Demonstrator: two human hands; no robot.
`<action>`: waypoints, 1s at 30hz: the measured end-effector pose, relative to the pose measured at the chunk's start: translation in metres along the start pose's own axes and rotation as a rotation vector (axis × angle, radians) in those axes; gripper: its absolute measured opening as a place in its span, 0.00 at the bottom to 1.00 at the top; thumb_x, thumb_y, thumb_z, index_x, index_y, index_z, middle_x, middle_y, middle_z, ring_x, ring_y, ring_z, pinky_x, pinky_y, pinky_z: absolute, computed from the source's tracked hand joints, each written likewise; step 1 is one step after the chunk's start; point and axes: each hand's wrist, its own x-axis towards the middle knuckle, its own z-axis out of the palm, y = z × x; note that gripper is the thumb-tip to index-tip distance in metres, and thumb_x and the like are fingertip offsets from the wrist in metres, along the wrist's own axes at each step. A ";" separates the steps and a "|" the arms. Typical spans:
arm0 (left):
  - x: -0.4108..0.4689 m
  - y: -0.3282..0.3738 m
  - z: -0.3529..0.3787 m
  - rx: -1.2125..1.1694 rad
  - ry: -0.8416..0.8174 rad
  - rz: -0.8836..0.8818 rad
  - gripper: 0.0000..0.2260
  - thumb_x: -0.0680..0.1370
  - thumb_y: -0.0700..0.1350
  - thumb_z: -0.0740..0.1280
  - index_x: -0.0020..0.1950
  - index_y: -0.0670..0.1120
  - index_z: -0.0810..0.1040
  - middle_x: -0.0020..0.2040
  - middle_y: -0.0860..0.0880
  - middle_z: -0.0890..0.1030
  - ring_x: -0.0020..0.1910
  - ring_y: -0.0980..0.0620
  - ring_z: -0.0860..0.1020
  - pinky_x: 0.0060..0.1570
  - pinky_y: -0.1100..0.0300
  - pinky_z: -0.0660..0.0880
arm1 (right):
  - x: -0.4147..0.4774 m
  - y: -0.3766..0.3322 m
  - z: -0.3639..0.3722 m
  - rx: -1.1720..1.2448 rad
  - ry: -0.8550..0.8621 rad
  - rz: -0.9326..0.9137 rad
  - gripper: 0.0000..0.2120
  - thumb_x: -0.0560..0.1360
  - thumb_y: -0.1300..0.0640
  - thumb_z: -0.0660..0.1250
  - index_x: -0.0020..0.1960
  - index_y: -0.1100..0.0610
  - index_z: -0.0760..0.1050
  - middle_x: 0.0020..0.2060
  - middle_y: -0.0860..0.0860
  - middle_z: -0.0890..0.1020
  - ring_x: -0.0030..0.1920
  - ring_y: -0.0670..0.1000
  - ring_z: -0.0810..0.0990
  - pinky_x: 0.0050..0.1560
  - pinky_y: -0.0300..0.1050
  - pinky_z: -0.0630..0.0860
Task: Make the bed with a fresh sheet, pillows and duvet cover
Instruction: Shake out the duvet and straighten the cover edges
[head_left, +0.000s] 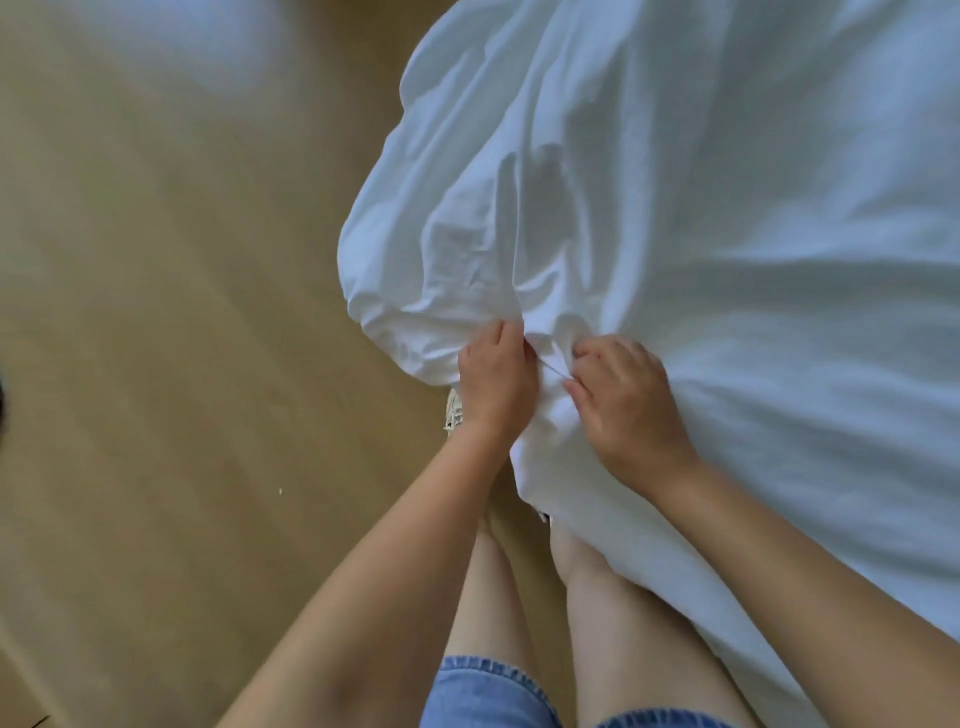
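A white duvet cover (675, 208) lies bunched over the bed's edge and fills the right half of the view, with one rounded corner hanging toward the floor. My left hand (493, 387) and my right hand (628, 400) are close together at its near edge. Each pinches one end of a thin white tie string (550, 366) stretched between them on the fabric. The bed beneath is hidden by the cloth.
A light wooden floor (182, 364) spreads across the left half. My bare legs and denim shorts (488, 696) stand right against the bed's edge, and one white shoe (453, 410) shows under the hanging fabric. Another pale blurred shape sits at the top left.
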 end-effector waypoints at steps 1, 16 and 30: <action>-0.004 0.002 -0.005 -0.056 0.016 0.025 0.08 0.78 0.37 0.60 0.46 0.34 0.75 0.44 0.39 0.77 0.45 0.39 0.74 0.46 0.50 0.67 | -0.001 -0.005 -0.005 0.091 0.002 0.026 0.07 0.73 0.65 0.65 0.39 0.68 0.74 0.34 0.61 0.77 0.35 0.63 0.77 0.42 0.49 0.70; -0.093 -0.015 -0.027 0.226 -0.470 -0.177 0.11 0.81 0.49 0.56 0.48 0.46 0.75 0.46 0.48 0.76 0.48 0.47 0.74 0.47 0.54 0.70 | -0.029 0.048 -0.038 -0.146 -0.049 -0.126 0.17 0.74 0.55 0.66 0.29 0.62 0.71 0.18 0.59 0.72 0.19 0.59 0.72 0.28 0.45 0.70; -0.124 0.060 0.090 0.297 -0.415 0.123 0.18 0.80 0.54 0.58 0.61 0.44 0.75 0.59 0.44 0.77 0.61 0.43 0.71 0.61 0.52 0.60 | -0.151 0.133 -0.055 -0.302 -0.063 0.171 0.36 0.56 0.57 0.82 0.60 0.68 0.75 0.49 0.65 0.79 0.46 0.66 0.80 0.49 0.59 0.77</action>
